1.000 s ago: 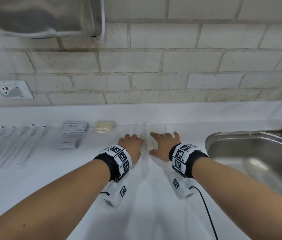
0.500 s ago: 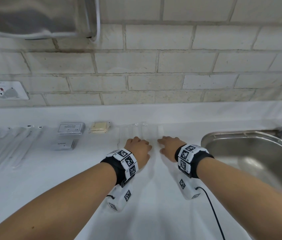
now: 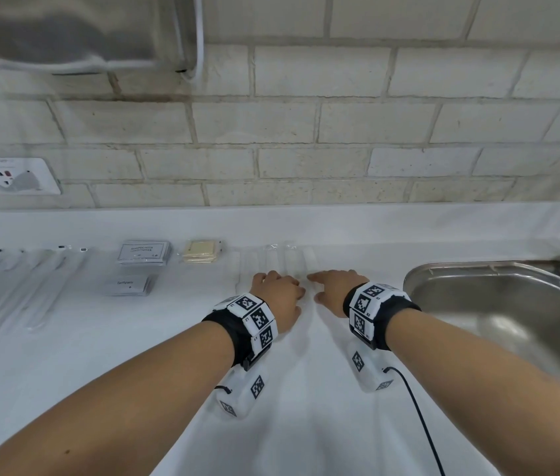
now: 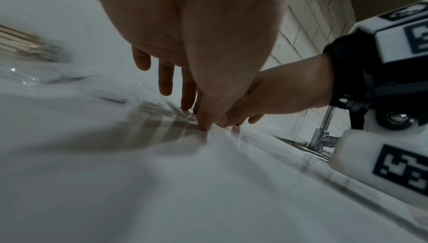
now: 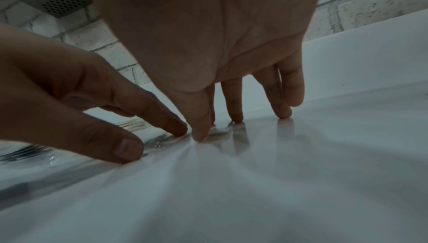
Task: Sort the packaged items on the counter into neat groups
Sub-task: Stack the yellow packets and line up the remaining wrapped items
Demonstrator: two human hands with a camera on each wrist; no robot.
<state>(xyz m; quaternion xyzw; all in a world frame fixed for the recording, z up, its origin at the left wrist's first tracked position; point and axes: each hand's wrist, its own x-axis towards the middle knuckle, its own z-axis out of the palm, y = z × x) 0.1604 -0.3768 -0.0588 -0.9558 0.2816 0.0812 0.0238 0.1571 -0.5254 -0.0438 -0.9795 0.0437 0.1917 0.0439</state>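
Note:
A row of clear-wrapped packets (image 3: 273, 259) lies side by side at the back of the white counter (image 3: 134, 355). My left hand (image 3: 277, 290) and right hand (image 3: 335, 286) sit close together at the row's near ends. In the left wrist view the left hand (image 4: 185, 98) has straight fingers, their tips down on the crinkled clear packets (image 4: 157, 107). In the right wrist view the right hand (image 5: 234, 107) also has straight fingers. Its thumb and fingertips touch the counter and the packet edge (image 5: 162, 137). Neither hand holds anything.
To the left lie a yellow packet (image 3: 202, 250), a grey shampoo sachet stack (image 3: 144, 252), a toothpaste sachet (image 3: 127, 285) and several long clear-wrapped items (image 3: 14, 286). A steel sink (image 3: 495, 304) opens at the right. A brick wall with a socket (image 3: 21, 176) stands behind.
Both hands slid back toward me and closer together. The right hand no longer lies flat over a white packet; its fingertips now sit at the row's near end.

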